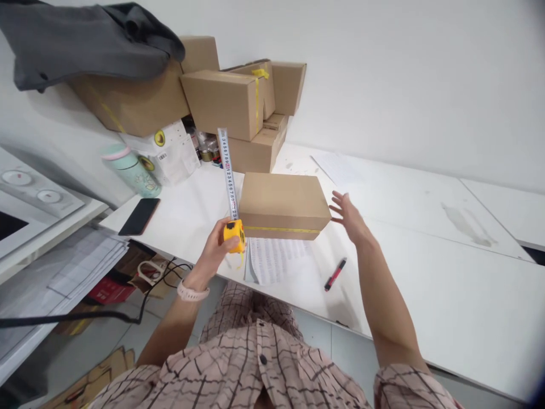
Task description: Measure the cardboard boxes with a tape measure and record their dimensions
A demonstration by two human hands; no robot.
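My left hand (pixel 218 244) is wrapped round a yellow tape measure (pixel 232 236). Its numbered blade (pixel 229 173) sticks out away from me, along the left side of a closed cardboard box (pixel 283 196) with a yellow strip on its near face. At the box's right end my right hand (pixel 348 216) has its fingers spread and holds nothing; whether a fingertip touches the box I cannot tell. Under the box's near edge lie printed sheets (pixel 276 261), partly covered by it. A red and black pen (pixel 335 274) rests on the table to their right.
Stacked cardboard boxes (pixel 221 102) stand against the wall at the back left, with a dark grey cloth (pixel 93 45) over one. Nearer are a mint-green bottle (pixel 131 173) and a black phone (pixel 139 216). A white appliance (pixel 34 187) borders the left. A black cable (pixel 140 309) hangs below the white table (pixel 426 272).
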